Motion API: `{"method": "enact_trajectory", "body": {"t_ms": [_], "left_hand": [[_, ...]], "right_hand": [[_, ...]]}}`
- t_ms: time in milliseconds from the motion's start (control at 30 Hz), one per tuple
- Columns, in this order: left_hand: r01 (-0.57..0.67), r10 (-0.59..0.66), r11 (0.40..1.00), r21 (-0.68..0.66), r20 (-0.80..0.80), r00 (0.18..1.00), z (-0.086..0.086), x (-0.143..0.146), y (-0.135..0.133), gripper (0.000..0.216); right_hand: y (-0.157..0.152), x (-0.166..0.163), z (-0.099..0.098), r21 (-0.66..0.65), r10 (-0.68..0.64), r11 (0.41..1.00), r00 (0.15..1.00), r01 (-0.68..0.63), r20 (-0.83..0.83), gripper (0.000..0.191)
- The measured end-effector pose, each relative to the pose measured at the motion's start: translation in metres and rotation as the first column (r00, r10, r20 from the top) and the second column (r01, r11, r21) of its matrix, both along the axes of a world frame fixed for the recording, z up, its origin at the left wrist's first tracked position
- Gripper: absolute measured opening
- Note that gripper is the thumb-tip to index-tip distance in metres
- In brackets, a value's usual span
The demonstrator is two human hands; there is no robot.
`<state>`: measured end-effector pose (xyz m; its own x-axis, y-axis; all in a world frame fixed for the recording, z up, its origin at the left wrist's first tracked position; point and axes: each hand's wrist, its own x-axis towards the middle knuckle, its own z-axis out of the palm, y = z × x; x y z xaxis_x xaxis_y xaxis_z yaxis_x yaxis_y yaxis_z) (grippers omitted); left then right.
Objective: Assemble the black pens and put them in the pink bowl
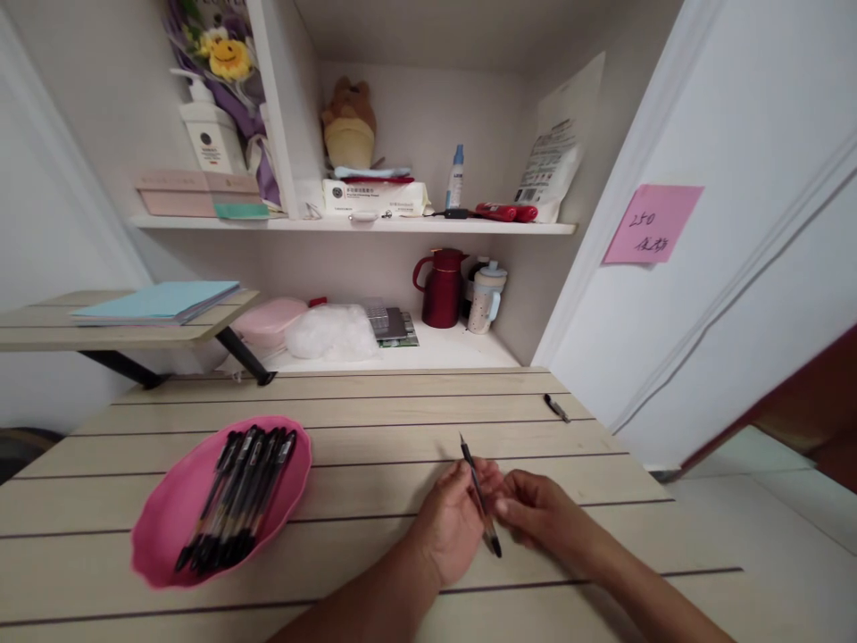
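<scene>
An uncapped black pen (pixel 477 482) lies across my left hand (pixel 452 522), held between the thumb and fingers. Its tip points up and away from me, and its black end hangs toward me. Close by on the right is my right hand (pixel 545 516), its fingers curled and the thumb pressed in beside the pen's lower half. Whatever those fingers may hold is hidden. A black pen cap (pixel 555 408) with a clip rests on the table at the back right. To the left, a pink scalloped tray (pixel 157 527) holds several capped black pens (pixel 241 491).
The slatted wooden table (pixel 375 420) meets a white shelf unit (pixel 402 227) at the back. A red jug (pixel 442 288) and a pale tumbler (pixel 486 299) stand on the lower shelf. Blue papers (pixel 157 302) lie on a small raised stand (pixel 194 334) at left.
</scene>
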<state>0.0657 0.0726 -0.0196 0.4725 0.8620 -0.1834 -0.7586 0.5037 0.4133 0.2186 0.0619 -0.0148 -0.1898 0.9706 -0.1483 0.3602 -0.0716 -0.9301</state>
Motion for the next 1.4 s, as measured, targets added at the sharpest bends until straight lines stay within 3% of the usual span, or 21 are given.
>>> {"method": "enact_trajectory", "body": {"t_ms": [167,267,433,500,600,667,767,967,1400], "left_hand": [[-0.036,0.036,0.999,-0.01,-0.042,0.998,-0.005,-0.001,0.002,0.024],[-0.041,0.041,0.999,-0.001,-0.071,0.997,-0.005,-0.001,0.003,0.027],[0.037,-0.035,0.999,0.015,-0.083,0.996,-0.005,-0.003,0.006,0.041],[0.073,-0.071,0.997,0.017,-0.097,0.993,-0.006,-0.004,0.006,0.044],[0.102,-0.097,0.994,0.03,-0.125,0.987,-0.007,-0.004,0.006,0.041],[0.095,-0.09,0.995,0.033,-0.13,0.987,-0.007,-0.004,0.005,0.036],[0.076,-0.072,0.997,0.029,-0.119,0.99,-0.007,-0.003,0.005,0.029],[0.064,-0.059,0.997,0.043,-0.119,0.991,-0.007,-0.002,0.004,0.025],[0.064,-0.057,0.997,0.053,-0.132,0.99,-0.006,-0.002,0.003,0.021]], "right_hand": [[-0.023,-0.027,-0.002,0.178,-0.137,0.979,0.969,0.1,0.207,0.026],[-0.027,-0.033,-0.003,0.26,-0.13,0.963,0.962,0.065,0.239,0.015],[-0.002,-0.007,-0.006,0.369,-0.237,0.923,0.914,0.106,0.33,0.023],[0.018,0.019,-0.005,0.433,-0.356,0.891,0.805,0.138,0.475,0.025],[0.045,0.06,-0.004,0.473,-0.489,0.862,0.547,0.182,0.68,0.027],[0.055,0.08,-0.005,0.469,-0.511,0.859,0.398,0.206,0.761,0.028],[0.062,0.095,-0.012,0.435,-0.486,0.872,0.28,0.226,0.828,0.029],[0.066,0.098,-0.019,0.395,-0.458,0.877,0.226,0.275,0.86,0.033],[0.067,0.101,-0.019,0.413,-0.506,0.846,0.262,0.337,0.822,0.035]]}}
